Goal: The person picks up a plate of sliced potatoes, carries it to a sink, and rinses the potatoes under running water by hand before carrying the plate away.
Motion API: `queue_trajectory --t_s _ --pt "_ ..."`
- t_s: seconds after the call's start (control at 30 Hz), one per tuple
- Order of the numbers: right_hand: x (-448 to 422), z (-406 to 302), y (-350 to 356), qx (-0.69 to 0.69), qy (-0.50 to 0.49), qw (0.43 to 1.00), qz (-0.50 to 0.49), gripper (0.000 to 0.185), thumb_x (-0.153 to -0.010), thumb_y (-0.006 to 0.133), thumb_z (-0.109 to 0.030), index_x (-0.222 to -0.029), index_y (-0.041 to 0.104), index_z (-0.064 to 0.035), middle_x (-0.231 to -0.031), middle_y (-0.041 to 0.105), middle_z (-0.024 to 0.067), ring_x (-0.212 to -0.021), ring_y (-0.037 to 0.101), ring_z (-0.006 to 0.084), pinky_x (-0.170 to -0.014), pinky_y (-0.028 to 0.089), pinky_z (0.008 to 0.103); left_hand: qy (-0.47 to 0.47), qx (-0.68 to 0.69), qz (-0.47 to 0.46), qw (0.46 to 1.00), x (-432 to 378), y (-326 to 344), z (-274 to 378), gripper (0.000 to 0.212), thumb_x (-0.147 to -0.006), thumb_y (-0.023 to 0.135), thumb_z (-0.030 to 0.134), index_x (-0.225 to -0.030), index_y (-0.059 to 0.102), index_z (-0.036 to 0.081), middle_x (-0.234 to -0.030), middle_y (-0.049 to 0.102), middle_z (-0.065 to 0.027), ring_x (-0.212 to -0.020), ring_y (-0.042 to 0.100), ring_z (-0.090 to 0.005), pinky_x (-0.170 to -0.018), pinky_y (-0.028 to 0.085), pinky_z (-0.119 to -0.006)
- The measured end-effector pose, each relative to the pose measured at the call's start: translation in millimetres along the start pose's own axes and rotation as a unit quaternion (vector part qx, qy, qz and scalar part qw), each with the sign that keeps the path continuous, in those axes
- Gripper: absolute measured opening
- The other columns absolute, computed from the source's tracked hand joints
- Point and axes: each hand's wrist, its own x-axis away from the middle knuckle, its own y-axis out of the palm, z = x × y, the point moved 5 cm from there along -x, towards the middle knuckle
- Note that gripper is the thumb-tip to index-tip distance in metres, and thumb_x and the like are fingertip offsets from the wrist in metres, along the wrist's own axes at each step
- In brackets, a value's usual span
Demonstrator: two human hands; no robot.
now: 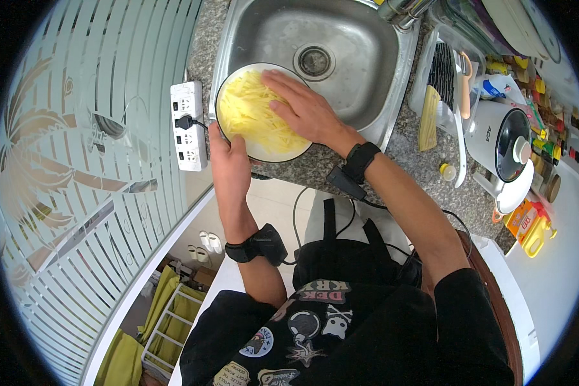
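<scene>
A white bowl with a dark rim (276, 155) is over the near left corner of the stainless steel sink (270, 29). Pale yellow shreds, which look like potato (248, 106), fill much of it. My left hand (230, 161) grips the near left rim, thumb on top and the other fingers partly hidden. Flat over the right part of the shreds lies my right hand (304, 106), palm down, with its thumb apart from the fingers. Whether the bowl touches the sink's edge cannot be told.
A power strip (188, 128) with a plug stands left of the bowl. On the right of the granite counter (405, 169) are a plastic container (422, 79) with utensils, a yellow grater-like slat (429, 118), a small yellow-capped jar (447, 172) and a lidded electric pot (487, 137). A cable (456, 217) hangs by my right arm.
</scene>
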Motion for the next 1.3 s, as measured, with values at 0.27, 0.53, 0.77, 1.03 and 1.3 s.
queue_trajectory --t_s 0.27,0.53,0.77,1.03,1.3 --pt "-0.3 -3.0 4.3 -0.002 0.001 1.000 0.003 0.049 -0.100 0.049 -0.032 -0.138 0.049 -0.0016 -0.146 0.047 0.0165 -0.136 0.043 0.0309 -0.113 0.035 0.0389 0.010 -0.052 0.014 0.998 -1.4 -5.1 3.0 0.032 -0.093 0.042 0.004 -0.124 0.045 -0.002 -0.101 0.064 -0.0151 -0.075 0.065 -0.0170 -0.052 0.055 -0.028" --pt "-0.6 -8.2 2.9 -0.005 -0.002 1.000 0.021 0.045 -0.100 0.050 -0.029 -0.136 0.050 -0.0026 -0.143 0.049 0.0167 -0.133 0.046 0.0319 -0.110 0.037 0.0394 -0.010 -0.044 0.013 0.999 0.2 -8.8 3.6 0.034 -0.092 0.041 0.003 -0.126 0.046 -0.002 -0.104 0.064 -0.0166 -0.074 0.065 -0.0180 -0.053 0.054 -0.029" --pt "-3.7 -15.4 -1.9 -0.001 -0.020 0.998 0.056 0.033 -0.098 0.051 -0.025 -0.123 0.053 -0.0027 -0.129 0.055 0.0171 -0.121 0.053 0.0349 -0.101 0.043 0.0423 0.008 -0.026 0.016 1.000 -0.5 -12.0 0.6 0.035 -0.092 0.041 0.003 -0.127 0.047 -0.002 -0.103 0.064 -0.0153 -0.074 0.063 -0.0167 -0.054 0.053 -0.029" --pt "-4.0 -21.4 -11.8 0.037 -0.020 0.998 0.035 0.035 -0.098 0.051 -0.026 -0.123 0.054 -0.0015 -0.131 0.054 0.0166 -0.121 0.052 0.0338 -0.102 0.044 0.0417 0.056 0.003 0.021 0.998 -1.9 -15.3 -17.6 0.040 -0.092 0.042 0.001 -0.132 0.045 -0.003 -0.118 0.059 -0.0159 -0.097 0.062 -0.0173 -0.076 0.054 -0.030" --pt "-7.0 -44.1 -32.5 0.172 -0.138 0.975 0.009 0.044 -0.098 0.054 -0.029 -0.131 0.053 -0.0001 -0.138 0.052 0.0146 -0.130 0.047 0.0305 -0.112 0.036 0.0407 -0.031 0.146 -0.009 0.989 6.4 -7.0 -37.2 0.049 -0.092 0.044 0.001 -0.141 0.039 0.002 -0.126 0.057 -0.0126 -0.106 0.060 -0.0184 -0.081 0.052 -0.030"
